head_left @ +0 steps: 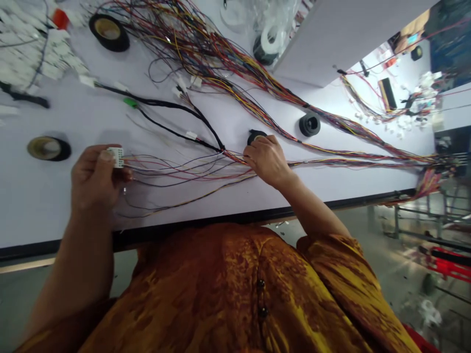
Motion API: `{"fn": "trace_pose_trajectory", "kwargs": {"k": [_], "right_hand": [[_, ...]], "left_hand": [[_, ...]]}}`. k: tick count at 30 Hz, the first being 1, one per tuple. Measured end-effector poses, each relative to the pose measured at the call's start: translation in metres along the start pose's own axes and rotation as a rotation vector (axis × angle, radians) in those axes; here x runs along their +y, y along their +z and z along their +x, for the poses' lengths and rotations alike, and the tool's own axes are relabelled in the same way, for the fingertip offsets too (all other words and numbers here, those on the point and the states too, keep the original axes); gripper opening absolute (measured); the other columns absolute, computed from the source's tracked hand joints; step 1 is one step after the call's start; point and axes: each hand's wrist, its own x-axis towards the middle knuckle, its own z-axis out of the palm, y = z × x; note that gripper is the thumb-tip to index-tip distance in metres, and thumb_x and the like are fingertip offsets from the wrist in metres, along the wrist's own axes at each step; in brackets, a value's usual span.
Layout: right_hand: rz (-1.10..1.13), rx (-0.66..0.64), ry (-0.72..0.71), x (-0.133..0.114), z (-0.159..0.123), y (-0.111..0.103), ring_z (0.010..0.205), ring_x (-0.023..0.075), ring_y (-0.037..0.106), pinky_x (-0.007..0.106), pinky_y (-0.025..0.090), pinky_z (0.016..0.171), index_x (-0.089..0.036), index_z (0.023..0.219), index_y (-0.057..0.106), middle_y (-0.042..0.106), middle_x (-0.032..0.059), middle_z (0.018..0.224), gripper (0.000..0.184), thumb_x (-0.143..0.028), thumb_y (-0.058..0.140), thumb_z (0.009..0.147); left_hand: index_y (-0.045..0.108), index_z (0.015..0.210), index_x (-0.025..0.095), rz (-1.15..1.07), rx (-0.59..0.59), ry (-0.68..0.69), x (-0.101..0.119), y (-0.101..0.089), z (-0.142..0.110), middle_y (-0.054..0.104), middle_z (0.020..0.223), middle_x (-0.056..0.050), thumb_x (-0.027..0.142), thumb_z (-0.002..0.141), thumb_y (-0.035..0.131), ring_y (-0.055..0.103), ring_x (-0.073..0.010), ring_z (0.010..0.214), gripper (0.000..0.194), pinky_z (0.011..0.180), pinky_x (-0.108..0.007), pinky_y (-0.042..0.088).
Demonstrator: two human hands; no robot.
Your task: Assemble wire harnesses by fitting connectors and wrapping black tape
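On the left, my left hand [93, 179] pinches a white multi-pin connector [116, 157] between thumb and fingers. Thin red, purple and white wires [176, 169] run from it to the right, spread loosely above the tabletop. My right hand [268, 162] is closed over the wire bundle where the strands come together; its fingertips are partly hidden. A roll of black tape [253, 135] shows just behind its knuckles, touching or very close to them. Left of that hand, a black-wrapped branch [211, 128] joins the bundle, and a green connector [130, 102] lies at another branch's end.
Long wire bundles [265, 81] cross the table [206, 206] diagonally toward the right. Tape rolls [49, 148] lie at left, at upper left and beside the bundles [309, 124]. White connectors [44, 54] pile up at upper left. A pale panel [331, 39] rises at the back.
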Motion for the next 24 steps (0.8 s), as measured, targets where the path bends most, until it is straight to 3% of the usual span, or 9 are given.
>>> {"fn": "trace_pose_trajectory", "kwargs": {"k": [3, 6, 8, 10, 14, 16, 19, 22, 24], "right_hand": [[0.577, 0.143, 0.092, 0.022, 0.002, -0.002, 0.061, 0.0105, 0.043, 0.028, 0.037, 0.063, -0.02, 0.069, 0.054, 0.049, -0.0031, 0.063, 0.02, -0.026, 0.063, 0.086], [1.297, 0.513, 0.334, 0.054, -0.005, -0.004, 0.045, 0.0061, 0.022, 0.021, 0.027, 0.047, -0.021, 0.064, 0.042, 0.028, -0.0098, 0.052, 0.034, -0.035, 0.062, 0.088], [1.584, 0.68, 0.423, 0.062, -0.014, -0.003, 0.043, 0.0055, 0.017, 0.018, 0.026, 0.044, -0.02, 0.063, 0.039, 0.019, -0.0112, 0.05, 0.04, -0.04, 0.061, 0.091], [1.667, 0.661, 0.445, 0.059, -0.023, -0.001, 0.041, 0.0055, 0.018, 0.017, 0.026, 0.041, -0.021, 0.063, 0.041, 0.017, -0.0114, 0.049, 0.043, -0.046, 0.057, 0.093], [1.563, 0.371, 0.496, 0.062, -0.038, -0.008, 0.037, 0.006, 0.019, 0.02, 0.029, 0.039, -0.021, 0.056, 0.036, 0.02, -0.0105, 0.047, 0.053, -0.054, 0.057, 0.092], [1.624, 0.484, 0.48, 0.077, -0.04, -0.017, 0.037, 0.0057, 0.017, 0.02, 0.029, 0.038, -0.021, 0.052, 0.03, 0.016, -0.0107, 0.046, 0.059, -0.055, 0.057, 0.092], [1.769, 0.789, 0.451, 0.099, -0.037, -0.029, 0.034, 0.0053, 0.013, 0.017, 0.024, 0.034, -0.02, 0.05, 0.031, 0.011, -0.0113, 0.044, 0.058, -0.048, 0.052, 0.096], [1.815, 0.846, 0.499, 0.105, -0.034, -0.035, 0.031, 0.0058, 0.016, 0.018, 0.018, 0.03, -0.021, 0.052, 0.041, 0.015, -0.0107, 0.044, 0.052, -0.042, 0.046, 0.099], [1.844, 0.92, 0.435, 0.101, -0.037, -0.038, 0.03, 0.0063, 0.02, 0.019, 0.02, 0.029, -0.021, 0.051, 0.044, 0.017, -0.0101, 0.044, 0.054, -0.041, 0.043, 0.101]], "left_hand": [[0.067, 0.093, 0.014, 0.002, 0.009, -0.033, 0.002, -0.001, -0.001, 0.062, 0.053, 0.003, 0.032, 0.073, 0.076, 0.055, -0.0097, 0.037, 0.029, 0.035, -0.017, 0.048], [0.067, 0.092, 0.014, -0.008, 0.022, -0.053, 0.003, -0.001, -0.003, 0.062, 0.054, 0.002, 0.031, 0.072, 0.076, 0.056, -0.0097, 0.038, 0.028, 0.036, -0.017, 0.05], [0.067, 0.092, 0.014, -0.019, 0.013, -0.061, 0.004, -0.001, -0.003, 0.063, 0.055, 0.002, 0.03, 0.073, 0.075, 0.056, -0.0094, 0.039, 0.026, 0.037, -0.017, 0.049], [0.066, 0.091, 0.015, -0.051, 0.015, -0.058, 0.004, -0.001, -0.002, 0.062, 0.056, 0.003, 0.029, 0.075, 0.074, 0.055, -0.0091, 0.038, 0.023, 0.036, -0.017, 0.048], [0.063, 0.088, 0.016, -0.112, 0.044, -0.031, 0.0, -0.001, 0.0, 0.058, 0.054, 0.005, 0.026, 0.081, 0.069, 0.053, -0.0087, 0.039, 0.014, 0.035, -0.018, 0.045], [0.063, 0.09, 0.016, -0.094, 0.04, -0.033, -0.002, -0.001, 0.0, 0.058, 0.054, 0.004, 0.026, 0.083, 0.068, 0.054, -0.0084, 0.041, 0.013, 0.037, -0.018, 0.045], [0.064, 0.093, 0.017, -0.046, 0.022, -0.043, -0.004, 0.0, -0.001, 0.059, 0.055, 0.004, 0.029, 0.085, 0.068, 0.053, -0.0073, 0.042, 0.015, 0.038, -0.019, 0.043], [0.063, 0.095, 0.017, -0.034, 0.035, -0.028, -0.005, 0.0, -0.003, 0.057, 0.056, 0.006, 0.031, 0.09, 0.065, 0.051, -0.0038, 0.045, 0.015, 0.043, -0.018, 0.04], [0.06, 0.097, 0.016, -0.02, 0.027, -0.041, -0.005, 0.001, -0.003, 0.056, 0.057, 0.007, 0.031, 0.093, 0.061, 0.051, -0.0016, 0.047, 0.016, 0.048, -0.018, 0.038]]}}
